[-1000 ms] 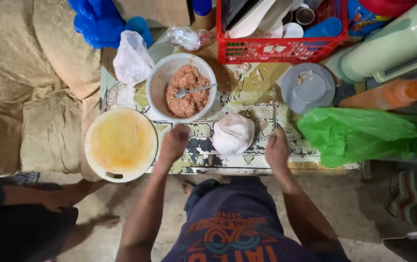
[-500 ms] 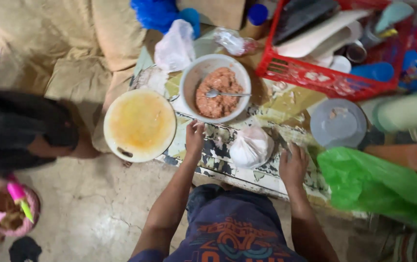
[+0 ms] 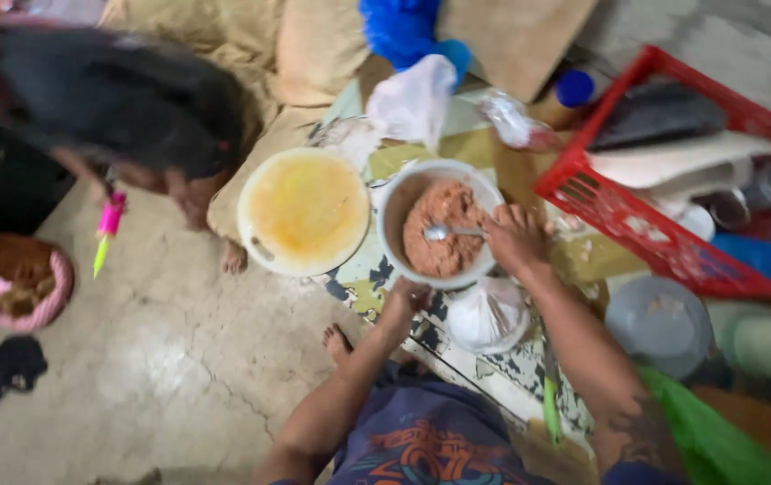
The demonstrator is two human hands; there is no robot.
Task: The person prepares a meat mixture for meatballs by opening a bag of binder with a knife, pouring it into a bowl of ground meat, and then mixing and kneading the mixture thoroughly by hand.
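Observation:
A white bowl (image 3: 392, 208) of pinkish minced meat (image 3: 439, 235) stands on the worn, patterned table (image 3: 358, 274). A metal spoon (image 3: 444, 232) lies in the meat, and my right hand (image 3: 515, 238) is closed on its handle at the bowl's right rim. My left hand (image 3: 408, 296) grips the bowl's near rim. Just right of that hand, a knotted white plastic bag (image 3: 489, 316) sits against the bowl. A knife with a green handle (image 3: 551, 400) lies on the table under my right forearm.
A round yellow-stained plate (image 3: 304, 209) sits left of the bowl. A red crate (image 3: 637, 220) of dishes, a grey lid (image 3: 659, 325) and a green bag (image 3: 718, 445) fill the right side. Another person (image 3: 125, 99) crouches at the left on the concrete floor.
My right hand let the knife go and moved up to the spoon in the bowl. My left hand shifted to the bowl's rim. The view swung left; the other person moved up.

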